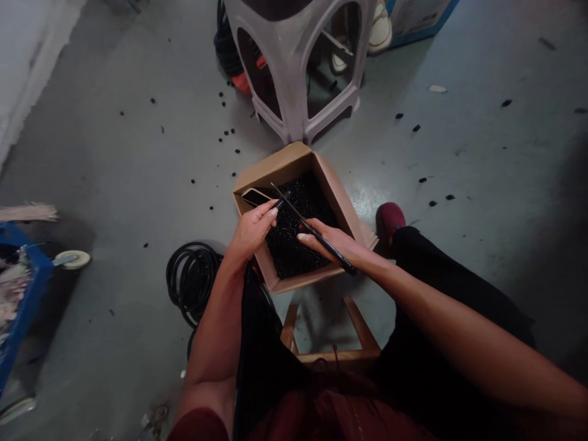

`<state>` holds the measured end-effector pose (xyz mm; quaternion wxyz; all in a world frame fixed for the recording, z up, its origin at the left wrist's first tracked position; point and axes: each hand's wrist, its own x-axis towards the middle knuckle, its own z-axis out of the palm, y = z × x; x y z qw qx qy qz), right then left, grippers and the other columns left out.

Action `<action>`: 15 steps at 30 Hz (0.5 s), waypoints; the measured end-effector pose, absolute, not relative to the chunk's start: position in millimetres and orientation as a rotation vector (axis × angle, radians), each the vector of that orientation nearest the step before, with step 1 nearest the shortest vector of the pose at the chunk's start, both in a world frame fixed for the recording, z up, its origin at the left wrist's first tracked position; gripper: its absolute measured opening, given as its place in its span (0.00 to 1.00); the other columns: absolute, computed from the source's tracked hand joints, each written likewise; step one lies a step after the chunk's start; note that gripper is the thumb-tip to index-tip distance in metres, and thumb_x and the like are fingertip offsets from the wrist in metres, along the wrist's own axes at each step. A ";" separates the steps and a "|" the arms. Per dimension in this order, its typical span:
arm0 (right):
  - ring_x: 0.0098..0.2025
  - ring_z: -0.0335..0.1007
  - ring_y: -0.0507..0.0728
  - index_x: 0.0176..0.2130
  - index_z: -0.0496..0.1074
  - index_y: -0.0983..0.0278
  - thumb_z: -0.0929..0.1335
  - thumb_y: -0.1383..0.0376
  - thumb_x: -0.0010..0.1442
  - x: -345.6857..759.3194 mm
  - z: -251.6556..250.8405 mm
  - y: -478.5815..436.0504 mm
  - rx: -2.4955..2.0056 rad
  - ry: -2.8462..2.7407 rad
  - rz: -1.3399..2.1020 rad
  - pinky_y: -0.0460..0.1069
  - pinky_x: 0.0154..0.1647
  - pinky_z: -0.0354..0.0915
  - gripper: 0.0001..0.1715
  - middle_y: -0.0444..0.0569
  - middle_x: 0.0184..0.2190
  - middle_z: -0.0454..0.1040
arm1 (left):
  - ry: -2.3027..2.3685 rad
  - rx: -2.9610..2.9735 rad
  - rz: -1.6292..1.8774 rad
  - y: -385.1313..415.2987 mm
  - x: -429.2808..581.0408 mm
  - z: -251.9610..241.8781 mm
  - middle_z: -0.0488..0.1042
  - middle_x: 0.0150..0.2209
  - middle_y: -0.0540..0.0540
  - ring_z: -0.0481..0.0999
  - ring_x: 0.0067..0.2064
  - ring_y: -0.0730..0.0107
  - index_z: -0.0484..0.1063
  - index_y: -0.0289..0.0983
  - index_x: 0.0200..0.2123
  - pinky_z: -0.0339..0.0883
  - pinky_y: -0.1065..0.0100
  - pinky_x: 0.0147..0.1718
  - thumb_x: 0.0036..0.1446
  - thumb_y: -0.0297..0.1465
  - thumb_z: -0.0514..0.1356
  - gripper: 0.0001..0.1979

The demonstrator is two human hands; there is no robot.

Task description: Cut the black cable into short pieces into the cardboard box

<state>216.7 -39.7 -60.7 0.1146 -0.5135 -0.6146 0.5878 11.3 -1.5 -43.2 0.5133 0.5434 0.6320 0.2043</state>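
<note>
black rod (294, 212) | right hand (337, 243) grip clamped on it | left hand (252, 228) pinching near tip | above box (285, 160)

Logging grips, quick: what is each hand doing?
Right hand: closed on long thin black rod.
Left hand: at its tip; grip cannot be told.

A grey floor (114, 171) is strewn with small black bits (227, 131). A white plastic stool (298, 73) is set at top centre, a coiled black hose (190, 282) left of centre, and a wooden stool (362, 334), topped by a cardboard box (294, 160), below centre.
</note>
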 end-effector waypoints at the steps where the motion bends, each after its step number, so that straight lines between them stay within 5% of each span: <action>1: 0.45 0.72 0.64 0.55 0.65 0.65 0.60 0.49 0.63 217.2 -60.3 -39.5 -1.505 -1.812 1.716 0.54 0.43 0.64 0.30 0.58 0.45 0.75 | 1.508 1.367 0.470 -1.6 10.1 -43.4 0.67 0.26 0.51 0.60 0.26 0.77 0.71 0.35 0.55 0.54 0.74 0.25 0.59 0.39 0.55 0.24; 15: 0.43 0.71 0.61 0.55 0.62 0.66 0.62 0.50 0.62 214.4 -61.7 -41.4 -1.573 -1.733 1.749 0.53 0.42 0.63 0.29 0.58 0.46 0.74 | 1.465 1.521 0.335 -0.8 15.2 -39.5 0.71 0.31 0.47 0.66 0.33 0.73 0.72 0.31 0.54 0.60 0.71 0.34 0.60 0.37 0.54 0.23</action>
